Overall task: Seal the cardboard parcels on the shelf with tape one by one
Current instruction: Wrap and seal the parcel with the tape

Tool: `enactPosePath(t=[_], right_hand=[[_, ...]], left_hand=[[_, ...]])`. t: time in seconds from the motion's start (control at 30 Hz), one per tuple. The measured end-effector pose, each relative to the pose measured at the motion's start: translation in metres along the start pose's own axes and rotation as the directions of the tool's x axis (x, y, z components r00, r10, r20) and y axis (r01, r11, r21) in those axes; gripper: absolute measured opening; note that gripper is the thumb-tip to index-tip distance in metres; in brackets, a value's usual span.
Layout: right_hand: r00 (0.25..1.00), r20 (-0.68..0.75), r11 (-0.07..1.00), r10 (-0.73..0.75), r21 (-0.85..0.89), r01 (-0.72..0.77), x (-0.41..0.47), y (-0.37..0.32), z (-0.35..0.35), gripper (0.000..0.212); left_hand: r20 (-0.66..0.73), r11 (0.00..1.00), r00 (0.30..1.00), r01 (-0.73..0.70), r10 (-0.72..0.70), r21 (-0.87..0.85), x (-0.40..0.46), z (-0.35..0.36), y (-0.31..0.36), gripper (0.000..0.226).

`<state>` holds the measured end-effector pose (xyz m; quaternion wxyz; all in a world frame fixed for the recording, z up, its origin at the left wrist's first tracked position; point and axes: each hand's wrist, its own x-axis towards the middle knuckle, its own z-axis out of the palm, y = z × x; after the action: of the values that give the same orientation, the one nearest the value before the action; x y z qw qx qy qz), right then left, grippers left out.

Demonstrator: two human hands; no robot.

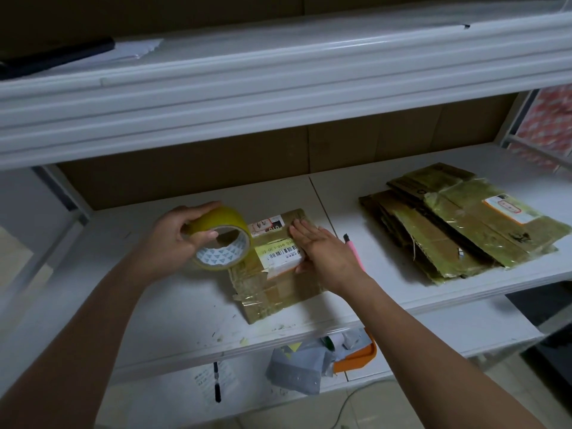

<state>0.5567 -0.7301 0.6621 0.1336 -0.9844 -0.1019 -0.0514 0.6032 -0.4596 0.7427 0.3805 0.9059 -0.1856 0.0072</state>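
Your left hand [173, 235] gripped the yellow tape roll [221, 238], fingers curled round its rim, at the left edge of the cardboard parcel [275, 286]. Your right hand [322, 249] pressed flat, fingers straight, on the parcel's top. The parcel lay on the white shelf [154, 298]. A stack of taped parcels [458, 224] lay well right of it.

Dim, soft shadows, wide-angle bending at edges, slight blur
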Motion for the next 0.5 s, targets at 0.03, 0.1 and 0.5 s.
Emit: enactPosePath(t=[0.03,0.1,0.5], right_hand=[[1.000,0.000,1.000,0.000,0.000,0.000,0.000,0.001,0.000,0.081],[1.000,-0.008,1.000,0.012,0.006,-0.011,0.001,0.001,-0.001,0.080],[1.000,0.015,1.000,0.004,0.020,-0.004,0.002,-0.001,-0.005,0.080]], left_hand=[[0.009,0.999,1.000,0.012,-0.012,0.037,0.000,-0.004,-0.002,0.049],[0.035,0.994,0.999,0.022,-0.026,0.111,-0.002,-0.010,-0.006,0.047],[0.083,0.965,0.988,0.110,-0.133,0.237,-0.013,-0.008,-0.022,0.049]])
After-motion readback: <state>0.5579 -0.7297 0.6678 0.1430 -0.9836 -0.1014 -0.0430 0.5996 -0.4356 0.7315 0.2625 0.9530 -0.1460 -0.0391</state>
